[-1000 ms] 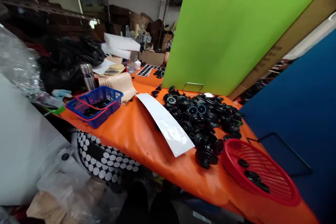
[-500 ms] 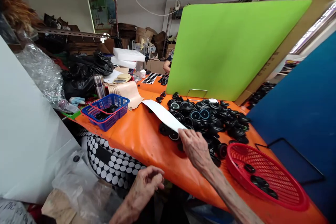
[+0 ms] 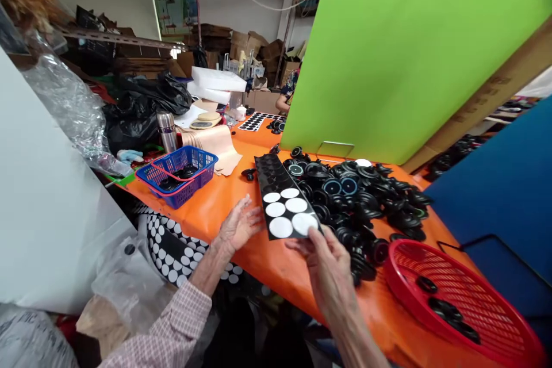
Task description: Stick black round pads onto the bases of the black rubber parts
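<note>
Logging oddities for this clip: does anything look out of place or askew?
Mildly: a white round piece stands out in the mostly black heap, and a small black part lies apart, left of the sheet.

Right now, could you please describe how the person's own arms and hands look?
The left hand has no glove; its arm wears a pale, finely checked sleeve ending short of the wrist. The right hand is ungloved, and no sleeve shows on that arm.

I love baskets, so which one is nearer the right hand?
The rounded red basket; the rectangular blue basket sits farther off, near the silver flask.
</note>
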Motion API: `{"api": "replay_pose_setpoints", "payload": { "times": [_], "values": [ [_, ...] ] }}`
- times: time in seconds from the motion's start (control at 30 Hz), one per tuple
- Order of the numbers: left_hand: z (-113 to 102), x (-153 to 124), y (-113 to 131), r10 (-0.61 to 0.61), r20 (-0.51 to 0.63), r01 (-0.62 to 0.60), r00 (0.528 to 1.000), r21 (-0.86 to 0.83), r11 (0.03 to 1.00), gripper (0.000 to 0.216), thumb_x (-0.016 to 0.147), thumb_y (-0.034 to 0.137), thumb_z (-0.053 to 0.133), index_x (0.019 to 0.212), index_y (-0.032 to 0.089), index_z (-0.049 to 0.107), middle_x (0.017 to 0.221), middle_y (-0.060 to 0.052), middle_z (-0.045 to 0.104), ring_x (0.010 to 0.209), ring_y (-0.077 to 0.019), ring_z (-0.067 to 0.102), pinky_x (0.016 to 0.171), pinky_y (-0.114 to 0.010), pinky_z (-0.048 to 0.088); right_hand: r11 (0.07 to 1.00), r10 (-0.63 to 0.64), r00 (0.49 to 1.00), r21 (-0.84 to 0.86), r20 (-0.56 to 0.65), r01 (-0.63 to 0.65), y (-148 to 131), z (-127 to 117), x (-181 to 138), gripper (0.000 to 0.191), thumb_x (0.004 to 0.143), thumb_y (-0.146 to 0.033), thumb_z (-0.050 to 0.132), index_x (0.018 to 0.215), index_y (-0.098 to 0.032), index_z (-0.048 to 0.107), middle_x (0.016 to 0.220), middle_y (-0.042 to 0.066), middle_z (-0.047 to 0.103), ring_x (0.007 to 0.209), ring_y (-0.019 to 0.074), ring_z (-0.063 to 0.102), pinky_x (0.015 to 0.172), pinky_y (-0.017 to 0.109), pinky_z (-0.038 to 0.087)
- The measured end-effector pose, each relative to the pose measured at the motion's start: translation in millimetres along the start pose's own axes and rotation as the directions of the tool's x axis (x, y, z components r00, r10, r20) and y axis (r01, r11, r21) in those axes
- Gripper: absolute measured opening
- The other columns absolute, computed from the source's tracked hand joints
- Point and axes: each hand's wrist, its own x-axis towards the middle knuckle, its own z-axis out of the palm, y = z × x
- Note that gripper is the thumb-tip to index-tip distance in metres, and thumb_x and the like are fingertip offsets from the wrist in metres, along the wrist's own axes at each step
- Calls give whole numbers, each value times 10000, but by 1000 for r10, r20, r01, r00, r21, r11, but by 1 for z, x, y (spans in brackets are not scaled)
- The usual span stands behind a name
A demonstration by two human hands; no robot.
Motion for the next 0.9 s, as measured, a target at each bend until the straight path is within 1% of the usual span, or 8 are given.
{"api": "replay_pose_setpoints", "payload": {
  "times": [0.23,0.33,0.4,0.5,0.57,0.63,0.73,0.9],
  "values": [
    [-9,6,1,68,30,-72,997,184,980,360,664,173,688,1020,190,640,884,-29,718,899,-229,656,815,-337,530,982,144,976,95,163,-161,44,9,-55,200,795,-441,664,856,-257,618,913,41,710,656,245,693,549,417,615],
    [-14,-7,17,133,27,-135,991,260,956,488,612,132,685,1092,192,622,926,-20,723,878,-221,665,788,-324,538,982,179,943,-106,280,-155,43,-1,-71,241,891,-464,544,955,-248,629,864,58,716,668,255,700,590,423,617],
    [-25,-19,30,129,7,-124,992,321,939,539,594,138,701,1124,189,619,953,-36,724,864,-231,675,765,-335,549,931,52,978,-364,204,27,42,-20,-79,242,903,-443,537,1015,-247,624,864,71,708,713,261,696,625,419,610],
    [-49,-33,42,146,-69,-105,987,413,905,593,585,154,722,1167,205,619,1003,-59,723,861,-250,685,737,-357,563,565,-374,924,-770,80,295,44,-63,-77,254,906,-359,519,1097,-217,606,1002,126,659,916,292,661,796,475,576],
    [-64,-35,41,154,-158,-69,975,441,895,597,585,160,730,1171,209,624,1017,-66,723,858,-252,686,717,-354,566,313,-507,858,-910,83,273,47,-90,-66,372,918,-322,460,1242,-157,542,1204,200,565,1149,346,557,930,555,498],
    [-74,-34,36,165,-220,-42,962,474,879,581,582,162,733,1154,196,635,1014,-73,724,850,-243,685,688,-328,564,199,-514,855,-958,75,204,52,-107,-48,500,915,-298,436,1381,-118,413,1387,249,410,1317,390,396,991,610,428],
    [-78,-30,23,148,-217,-20,965,502,865,560,579,157,712,1134,175,640,979,-69,727,816,-207,680,652,-272,545,200,-508,857,-957,83,212,60,-110,-19,567,902,-269,443,1441,-146,318,1456,225,344,1368,367,334,1038,612,390],
    [-73,-28,5,145,-221,-6,964,530,848,555,567,175,707,1115,164,619,901,-43,722,710,-160,661,603,-229,508,271,-507,833,-877,220,397,62,-86,1,402,929,-225,388,1317,-161,474,1418,178,425,1320,272,433,1044,507,449]
  ]
}}
